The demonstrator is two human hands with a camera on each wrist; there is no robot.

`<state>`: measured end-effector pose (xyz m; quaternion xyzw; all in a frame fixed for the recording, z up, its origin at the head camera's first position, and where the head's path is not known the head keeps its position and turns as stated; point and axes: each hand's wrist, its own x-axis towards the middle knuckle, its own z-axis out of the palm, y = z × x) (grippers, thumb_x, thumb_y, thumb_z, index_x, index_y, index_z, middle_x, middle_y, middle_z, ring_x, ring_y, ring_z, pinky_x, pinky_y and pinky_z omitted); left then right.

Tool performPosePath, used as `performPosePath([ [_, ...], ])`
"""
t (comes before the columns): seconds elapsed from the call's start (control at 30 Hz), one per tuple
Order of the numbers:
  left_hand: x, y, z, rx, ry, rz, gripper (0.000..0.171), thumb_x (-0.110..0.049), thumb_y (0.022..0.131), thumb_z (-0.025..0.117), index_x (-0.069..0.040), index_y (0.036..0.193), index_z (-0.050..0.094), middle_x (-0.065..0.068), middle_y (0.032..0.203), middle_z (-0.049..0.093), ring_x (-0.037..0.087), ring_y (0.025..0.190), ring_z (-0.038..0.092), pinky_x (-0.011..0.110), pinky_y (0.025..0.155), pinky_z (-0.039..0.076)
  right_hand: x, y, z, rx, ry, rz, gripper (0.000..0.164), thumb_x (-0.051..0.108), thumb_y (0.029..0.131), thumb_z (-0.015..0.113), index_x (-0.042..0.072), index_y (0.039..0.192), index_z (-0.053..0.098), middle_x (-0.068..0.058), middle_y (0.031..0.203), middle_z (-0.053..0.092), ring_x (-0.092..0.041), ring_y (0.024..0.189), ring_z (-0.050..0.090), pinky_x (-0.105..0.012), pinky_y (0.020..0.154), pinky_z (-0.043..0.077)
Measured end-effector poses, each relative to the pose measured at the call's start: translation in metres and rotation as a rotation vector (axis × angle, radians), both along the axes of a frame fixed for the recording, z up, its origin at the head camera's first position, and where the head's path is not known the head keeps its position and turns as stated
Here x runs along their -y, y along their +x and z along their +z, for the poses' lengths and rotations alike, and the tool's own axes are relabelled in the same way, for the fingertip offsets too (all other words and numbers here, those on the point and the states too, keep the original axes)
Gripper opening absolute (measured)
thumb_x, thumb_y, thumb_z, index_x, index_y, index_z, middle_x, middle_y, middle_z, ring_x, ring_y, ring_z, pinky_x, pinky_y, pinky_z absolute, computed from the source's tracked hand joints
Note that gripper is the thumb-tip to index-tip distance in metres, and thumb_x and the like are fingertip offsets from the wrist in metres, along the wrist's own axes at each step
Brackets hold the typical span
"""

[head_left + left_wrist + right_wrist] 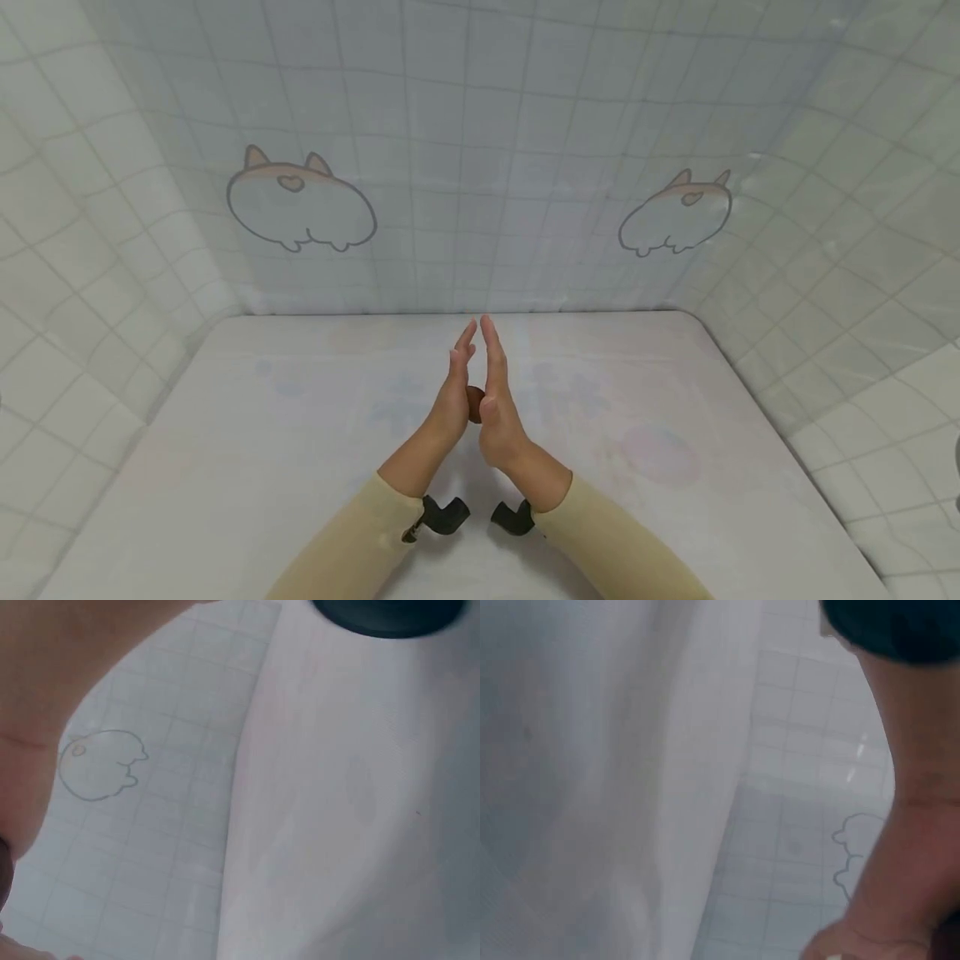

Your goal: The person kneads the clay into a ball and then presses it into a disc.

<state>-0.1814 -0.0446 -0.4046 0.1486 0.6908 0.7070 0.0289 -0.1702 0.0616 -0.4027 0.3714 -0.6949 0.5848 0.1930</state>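
Note:
A small, dark brown rounded lump [476,404] sits between my two palms in the head view, with most of it hidden by them. My left hand [452,400] presses it from the left, fingers straight and pointing away from me. From the other side my right hand [498,417] presses too, its fingers extended likewise. The fingertips lean close to each other above the lump. In the left wrist view only an edge of the brown lump [4,874] shows beside the palm; a dark bit of it appears at the lower corner of the right wrist view.
Beneath the hands is a white table [262,467] with faint pastel prints. Grid-patterned sheets with cartoon animal drawings [300,208] enclose its back and sides. Dark wrist-camera mounts [446,517] stick out at the cuffs of the cream sleeves [348,542].

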Motion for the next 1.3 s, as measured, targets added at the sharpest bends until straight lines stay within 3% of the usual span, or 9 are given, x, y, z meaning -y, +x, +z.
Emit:
performPosePath([
  [0.13,0.0,0.002,-0.004,-0.025,-0.05,-0.03,0.085,-0.08,0.091,0.001,-0.032,0.162,0.008,0.013,0.165,0.011,0.026,0.095,0.062,0.052,0.098,0.041,-0.004,-0.004,0.005,-0.023,-0.017,-0.04,0.093,0.072,0.099,0.008,0.001,0.158,-0.004,-0.016,0.166,-0.002,-0.032,0.153,0.001,-0.059,0.117,0.007],
  [0.27,-0.001,0.008,-0.005,-0.098,-0.082,-0.045,0.081,-0.075,0.095,0.001,-0.03,0.162,0.009,0.003,0.167,0.004,0.03,0.152,0.008,0.071,0.111,0.01,-0.009,-0.012,0.007,0.04,-0.024,-0.075,0.091,0.074,0.098,0.008,0.008,0.16,-0.003,-0.014,0.167,-0.001,-0.029,0.153,0.001,-0.06,0.118,0.002],
  [0.73,-0.002,0.023,0.002,-0.301,0.084,-0.078,0.092,-0.08,0.093,0.009,-0.02,0.162,0.001,0.004,0.167,-0.001,0.027,0.152,0.003,0.069,0.112,0.0,-0.018,-0.036,-0.01,0.328,0.108,-0.052,0.095,0.088,0.086,0.014,0.033,0.161,-0.007,0.003,0.166,-0.007,-0.018,0.148,0.009,-0.062,0.113,0.015],
  [0.83,-0.001,0.02,0.006,-0.321,0.15,-0.075,0.094,-0.081,0.093,0.012,-0.019,0.162,0.0,0.004,0.167,0.001,0.027,0.152,0.001,0.068,0.112,0.0,-0.016,-0.034,-0.014,0.303,0.142,0.033,0.093,0.085,0.089,0.013,0.031,0.16,-0.012,-0.015,0.152,0.027,-0.015,0.102,0.056,-0.042,0.085,0.048],
  [0.9,-0.001,0.017,0.008,-0.345,0.181,-0.067,0.094,-0.081,0.093,0.014,-0.018,0.162,0.0,0.004,0.167,0.001,0.028,0.152,0.001,0.067,0.112,-0.001,-0.015,-0.032,-0.016,0.273,0.145,0.091,0.091,0.081,0.091,0.013,0.028,0.16,-0.014,-0.022,0.111,0.052,-0.01,0.059,0.048,-0.029,0.056,0.043],
  [0.97,-0.001,0.014,0.01,-0.377,0.2,-0.058,0.094,-0.08,0.094,0.014,-0.017,0.162,0.0,0.005,0.167,0.0,0.031,0.152,0.0,0.067,0.112,-0.002,-0.014,-0.031,-0.018,0.233,0.143,0.131,0.09,0.078,0.094,0.012,0.023,0.16,-0.014,-0.02,0.084,0.048,-0.006,0.044,0.033,-0.026,0.042,0.031],
  [1.07,-0.002,0.008,0.012,-0.411,0.204,-0.034,0.095,-0.08,0.094,0.014,-0.015,0.162,-0.001,0.006,0.167,0.0,0.032,0.152,0.0,0.068,0.112,-0.002,-0.014,-0.03,-0.021,0.159,0.147,0.105,0.09,0.075,0.096,0.009,0.015,0.161,-0.01,-0.025,0.125,0.055,-0.002,0.092,0.06,-0.027,0.08,0.049],
  [1.17,-0.002,0.003,0.012,-0.433,0.192,0.005,0.097,-0.08,0.093,0.013,-0.012,0.161,-0.001,0.009,0.167,0.0,0.031,0.152,0.001,0.066,0.114,-0.002,-0.014,-0.029,-0.022,0.122,0.12,0.116,0.091,0.074,0.097,0.008,0.01,0.161,-0.007,-0.017,0.166,0.003,-0.016,0.149,0.021,-0.047,0.117,0.023],
  [1.3,-0.001,-0.004,0.013,-0.423,0.149,0.073,0.1,-0.083,0.091,0.013,-0.015,0.162,0.0,0.008,0.167,0.001,0.024,0.153,0.004,0.064,0.115,-0.001,-0.013,-0.025,-0.02,0.11,0.055,0.211,0.092,0.074,0.097,0.009,0.008,0.16,-0.008,-0.018,0.166,0.001,-0.033,0.153,0.004,-0.059,0.118,0.01],
])
